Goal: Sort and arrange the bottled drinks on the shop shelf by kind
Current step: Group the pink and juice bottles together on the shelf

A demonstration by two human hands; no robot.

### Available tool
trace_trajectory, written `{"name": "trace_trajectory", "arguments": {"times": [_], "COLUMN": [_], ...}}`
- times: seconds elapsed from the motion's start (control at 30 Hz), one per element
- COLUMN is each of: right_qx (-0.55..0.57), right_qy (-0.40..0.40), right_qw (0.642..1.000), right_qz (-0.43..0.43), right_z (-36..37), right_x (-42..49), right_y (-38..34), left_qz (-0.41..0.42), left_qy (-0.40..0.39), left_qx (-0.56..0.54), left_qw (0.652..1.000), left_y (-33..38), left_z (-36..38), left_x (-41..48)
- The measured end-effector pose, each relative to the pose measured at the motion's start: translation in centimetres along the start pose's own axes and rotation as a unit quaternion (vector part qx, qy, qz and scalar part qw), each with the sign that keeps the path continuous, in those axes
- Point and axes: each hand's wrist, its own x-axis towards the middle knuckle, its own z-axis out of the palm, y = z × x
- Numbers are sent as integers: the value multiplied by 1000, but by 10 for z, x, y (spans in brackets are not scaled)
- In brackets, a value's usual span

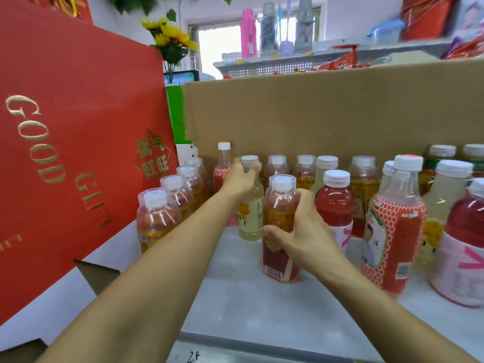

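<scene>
Right hand (306,231) wraps the upright amber bottle (280,205), its matching row (174,189) lying centre-left; left hand (239,179) grips the pale bottle (251,216) by the neck.

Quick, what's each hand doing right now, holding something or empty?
Left hand: closed round the neck of the pale bottle.
Right hand: closed round the amber bottle.

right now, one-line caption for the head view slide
Left hand grips a pale bottle, right hand grips a red-labelled bottle on the shelf.
</scene>
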Motion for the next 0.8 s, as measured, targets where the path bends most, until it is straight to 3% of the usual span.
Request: {"name": "trace_trajectory", "arguments": {"times": [0.17, 0.37, 0.5, 0.57, 0.63, 0.7, 0.8], "right_qx": [-8, 10, -52, -78, -27, 111, 301], "right_qy": [21, 30, -25, -17, 29, 24, -115], "right_qw": [1000, 999, 993, 994, 999, 992, 947], "right_qz": [-13, 42, 103, 72, -19, -54, -10], "right_z": [16, 36, 35, 32, 30, 28, 23], "right_x": [12, 48, 65, 58, 43, 25, 7], "right_y": [3, 3, -6, -9, -9, -10, -14], "left_qz": [72, 113, 106, 102, 98, 96, 61], "left_qy": [23, 64, 28, 5, -2, -11, -53], "left_qx": [29, 21, 32, 35, 30, 13, -30], "left_qw": [997, 991, 993, 994, 995, 995, 996], "left_y": [-12, -29, -28, -26, -23, -16, -4], "left_z": [-2, -22, -36, -40, -42, -43, -43], "left_x": [-18, -49, -63, -68, -72, -77, -78]}}
